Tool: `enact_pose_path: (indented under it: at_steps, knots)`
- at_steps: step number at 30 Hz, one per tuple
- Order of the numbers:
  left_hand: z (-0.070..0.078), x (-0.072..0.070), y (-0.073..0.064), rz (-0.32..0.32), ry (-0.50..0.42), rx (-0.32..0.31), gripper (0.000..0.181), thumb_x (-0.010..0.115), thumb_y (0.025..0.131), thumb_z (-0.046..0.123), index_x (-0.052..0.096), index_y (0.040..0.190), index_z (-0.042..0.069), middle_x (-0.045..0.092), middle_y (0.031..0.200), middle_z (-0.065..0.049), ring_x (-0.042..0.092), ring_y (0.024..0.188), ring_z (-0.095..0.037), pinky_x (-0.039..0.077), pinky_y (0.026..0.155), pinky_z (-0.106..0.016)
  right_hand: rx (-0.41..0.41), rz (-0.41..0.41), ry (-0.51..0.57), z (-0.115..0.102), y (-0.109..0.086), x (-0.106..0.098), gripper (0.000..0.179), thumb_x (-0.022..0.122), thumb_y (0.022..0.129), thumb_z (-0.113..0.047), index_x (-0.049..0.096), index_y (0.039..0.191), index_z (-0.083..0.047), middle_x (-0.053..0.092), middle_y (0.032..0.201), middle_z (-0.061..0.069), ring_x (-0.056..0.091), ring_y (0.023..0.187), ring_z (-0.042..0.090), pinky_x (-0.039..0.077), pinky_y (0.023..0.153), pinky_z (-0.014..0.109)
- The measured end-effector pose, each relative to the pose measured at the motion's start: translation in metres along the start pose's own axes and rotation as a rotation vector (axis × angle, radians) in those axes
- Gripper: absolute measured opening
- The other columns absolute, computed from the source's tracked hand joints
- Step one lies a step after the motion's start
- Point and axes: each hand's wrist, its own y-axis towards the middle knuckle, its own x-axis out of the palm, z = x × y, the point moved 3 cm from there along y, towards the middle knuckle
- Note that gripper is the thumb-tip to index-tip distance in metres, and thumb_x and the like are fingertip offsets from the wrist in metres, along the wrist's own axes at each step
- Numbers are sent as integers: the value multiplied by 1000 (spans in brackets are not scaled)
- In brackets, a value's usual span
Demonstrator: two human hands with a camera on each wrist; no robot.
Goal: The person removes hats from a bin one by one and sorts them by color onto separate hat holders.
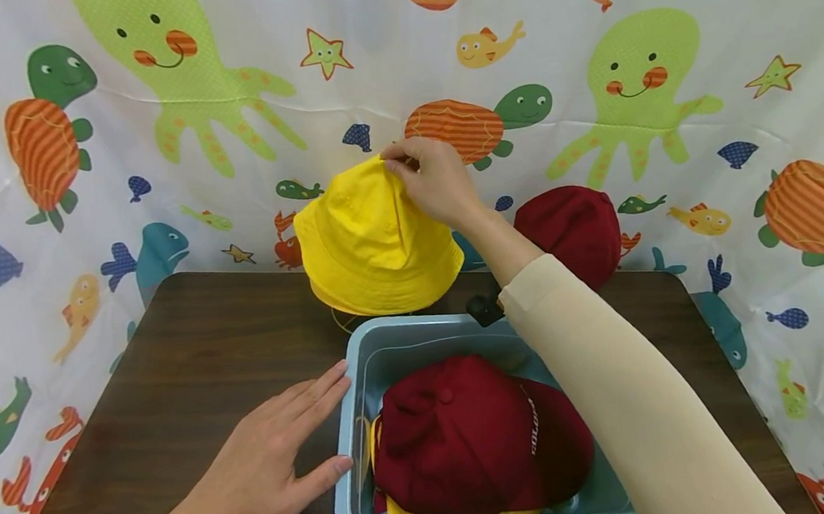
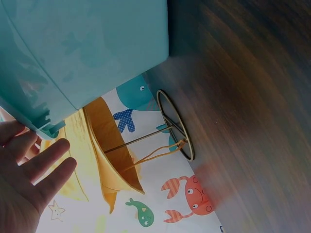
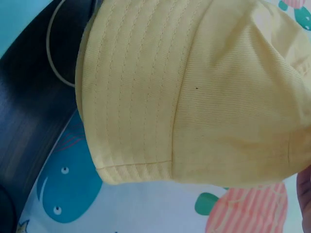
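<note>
My right hand (image 1: 436,179) pinches the crown of a yellow bucket hat (image 1: 372,240) at the back of the table. Its thin wire stand (image 2: 177,126) shows below the brim in the left wrist view. The right wrist view is mostly filled by the hat's stitched brim and creased side. With fingers spread and nearly straight, my left hand (image 1: 274,451) touches the left rim of a blue plastic bin (image 1: 349,498). Inside the bin a dark red baseball cap (image 1: 454,445) with white lettering lies on top of yellow fabric, which is mostly hidden.
Another dark red cap (image 1: 571,232) stands at the back right, partly behind my right forearm. The dark wooden table (image 1: 239,334) ends at a white curtain (image 1: 379,84) printed with sea animals. My right sleeve (image 1: 622,386) passes over the bin's right side.
</note>
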Motion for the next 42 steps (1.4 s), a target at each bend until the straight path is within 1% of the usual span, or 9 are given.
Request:
enact_pose_path:
  at_steps: [7, 14, 22, 26, 28, 31, 36, 38, 42]
  knots:
    - [0, 0, 0, -2, -9, -7, 82, 76, 90, 45, 45, 161, 16, 40, 166, 1, 56, 138, -22, 57, 99, -51, -30, -19, -32, -1, -2, 1, 24, 62, 106, -12, 76, 123, -2, 75, 114, 10, 63, 95, 21, 52, 84, 26]
    - [0, -1, 0, 14, -2, 6, 83, 76, 90, 45, 45, 161, 16, 41, 166, 1, 56, 137, -22, 57, 98, -51, -46, -1, -67, -5, -5, -12, 25, 65, 105, -14, 75, 125, -2, 74, 112, 10, 64, 96, 22, 52, 82, 28]
    - [-1, 0, 0, 7, -9, -5, 82, 76, 90, 44, 45, 160, 16, 41, 166, 1, 56, 137, -22, 57, 98, -51, -98, 13, -78, -9, -13, -26, 26, 67, 104, -13, 74, 125, -1, 73, 114, 11, 66, 99, 23, 53, 86, 32]
    - [0, 0, -1, 7, -14, -2, 82, 77, 89, 44, 45, 160, 16, 42, 165, 1, 57, 137, -21, 57, 98, -51, -131, 34, -56, -11, -18, -34, 24, 68, 102, -12, 74, 123, 0, 73, 114, 11, 66, 100, 23, 55, 90, 36]
    - [-1, 1, -1, 6, -13, -2, 82, 76, 90, 45, 44, 161, 17, 41, 166, 1, 56, 138, -21, 57, 98, -51, -155, 43, -46, -14, -22, -38, 24, 69, 102, -11, 74, 122, 0, 74, 114, 12, 65, 100, 24, 56, 90, 38]
    - [-1, 1, -1, 4, -13, 1, 82, 76, 90, 45, 44, 161, 17, 40, 166, 1, 55, 138, -21, 57, 99, -51, -190, 50, -30, -18, -28, -45, 24, 70, 101, -11, 74, 122, 1, 73, 114, 13, 64, 97, 24, 57, 88, 40]
    - [-1, 1, -2, 6, -14, 2, 81, 76, 90, 44, 46, 160, 15, 41, 166, 1, 56, 138, -21, 56, 99, -51, -233, 53, -25, -27, -39, -53, 24, 72, 100, -10, 74, 121, 0, 73, 115, 12, 62, 95, 22, 55, 80, 36]
    - [-1, 1, -2, 8, -15, 1, 81, 76, 90, 44, 46, 160, 16, 41, 166, 1, 56, 138, -21, 56, 99, -51, -244, 50, -31, -28, -43, -56, 25, 72, 100, -11, 74, 122, 0, 73, 116, 12, 62, 95, 22, 55, 79, 35]
    - [-2, 1, -1, 10, -20, -1, 81, 76, 91, 44, 46, 160, 16, 41, 166, 1, 56, 138, -21, 56, 99, -51, -244, 32, -37, -28, -51, -62, 27, 72, 99, -10, 73, 124, 1, 73, 118, 13, 63, 98, 24, 57, 83, 41]
